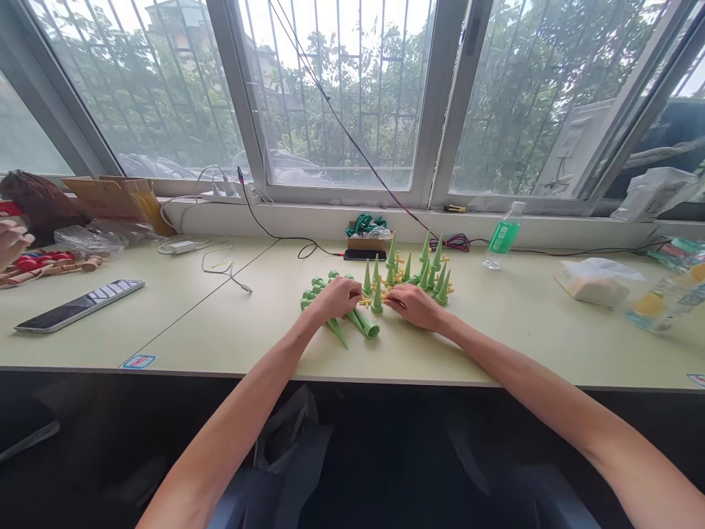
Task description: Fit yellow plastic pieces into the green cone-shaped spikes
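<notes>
Green plastic cone spikes [436, 258] stand upright in a cluster, with small yellow plastic pieces among them. One green cone [377, 300] stands point up between my two hands. My left hand [342, 295] is closed, its fingertips pinching a small yellow plastic piece [364, 300]. On the other side of that cone my right hand [417, 305] is also closed in a pinch; a bit of yellow shows by its fingertips, but its hold is partly hidden. More green cones [368, 328] lie on their sides around and under my left hand.
Behind the cones are a small box [368, 241] with green material and a dark phone [364, 255]. A bottle [502, 236] and tissue pack [595, 282] stand right. A larger phone [80, 306] and cable [225, 272] lie left; another person's hand [12, 241] shows at the edge.
</notes>
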The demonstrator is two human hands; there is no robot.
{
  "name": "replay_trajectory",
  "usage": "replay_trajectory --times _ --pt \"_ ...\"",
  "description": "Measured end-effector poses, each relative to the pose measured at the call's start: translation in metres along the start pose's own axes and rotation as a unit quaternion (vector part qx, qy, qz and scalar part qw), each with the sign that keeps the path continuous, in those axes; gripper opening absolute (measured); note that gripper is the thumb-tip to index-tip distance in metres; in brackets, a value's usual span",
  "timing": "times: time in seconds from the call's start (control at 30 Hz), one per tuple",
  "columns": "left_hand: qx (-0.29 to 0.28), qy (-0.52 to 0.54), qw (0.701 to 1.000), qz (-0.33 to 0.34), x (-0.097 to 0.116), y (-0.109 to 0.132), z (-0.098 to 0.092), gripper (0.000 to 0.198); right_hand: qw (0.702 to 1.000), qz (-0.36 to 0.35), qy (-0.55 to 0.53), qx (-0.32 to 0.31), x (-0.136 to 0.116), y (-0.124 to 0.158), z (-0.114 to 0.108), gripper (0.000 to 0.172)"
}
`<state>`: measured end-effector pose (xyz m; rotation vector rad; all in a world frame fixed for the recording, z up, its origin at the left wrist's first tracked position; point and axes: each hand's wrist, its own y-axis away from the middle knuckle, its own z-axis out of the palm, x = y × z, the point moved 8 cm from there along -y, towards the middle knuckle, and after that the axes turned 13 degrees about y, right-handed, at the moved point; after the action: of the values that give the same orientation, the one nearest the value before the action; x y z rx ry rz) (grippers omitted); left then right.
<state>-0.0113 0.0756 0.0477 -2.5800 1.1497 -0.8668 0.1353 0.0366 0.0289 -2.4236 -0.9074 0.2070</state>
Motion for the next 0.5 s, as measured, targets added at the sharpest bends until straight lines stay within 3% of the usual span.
replay_trajectory --times 0.23,0.5 --pt "0.020 0.019 1.000 0.007 -0.001 -0.003 0.001 0.023 1.000 -0.002 -0.001 0.007 -0.002 0.000 -0.002 0.017" --pt "0.231 0.042 0.964 0.122 0.030 0.010 -0.033 0.019 0.999 0.018 -0.014 0.029 -0.002 0.000 -0.006 0.017"
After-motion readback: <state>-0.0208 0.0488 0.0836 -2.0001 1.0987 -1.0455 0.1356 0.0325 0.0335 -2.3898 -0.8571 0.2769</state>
